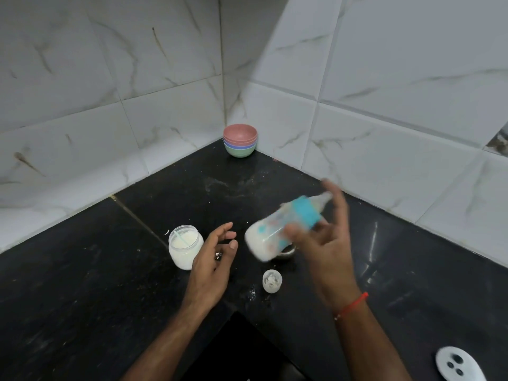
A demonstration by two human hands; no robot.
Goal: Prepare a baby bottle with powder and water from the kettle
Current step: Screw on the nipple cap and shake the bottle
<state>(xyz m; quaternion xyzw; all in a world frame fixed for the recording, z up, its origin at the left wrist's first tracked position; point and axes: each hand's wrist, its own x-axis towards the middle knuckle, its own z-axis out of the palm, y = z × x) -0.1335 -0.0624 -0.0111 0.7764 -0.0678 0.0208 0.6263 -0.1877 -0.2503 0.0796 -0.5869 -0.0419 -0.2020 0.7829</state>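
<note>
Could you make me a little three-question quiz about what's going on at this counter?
1. True or false: the left hand holds the bottle.
2. Which bowl tops the stack? A pink, B green, C blue.
3. What stands in the powder jar?

Key: 1 false, the right hand holds it, tilted, teat up and away. 2 A. 3 A thin pale stick, perhaps a scoop handle.

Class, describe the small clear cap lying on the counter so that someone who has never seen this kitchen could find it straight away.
Start at the black counter that fills the tiled corner. Between the person's two forearms, near the counter's front inner edge, lies a small clear plastic cap. Unlike the open powder jar to its left, it is low, dome-shaped and empty, with spilled powder specks around it.
</note>
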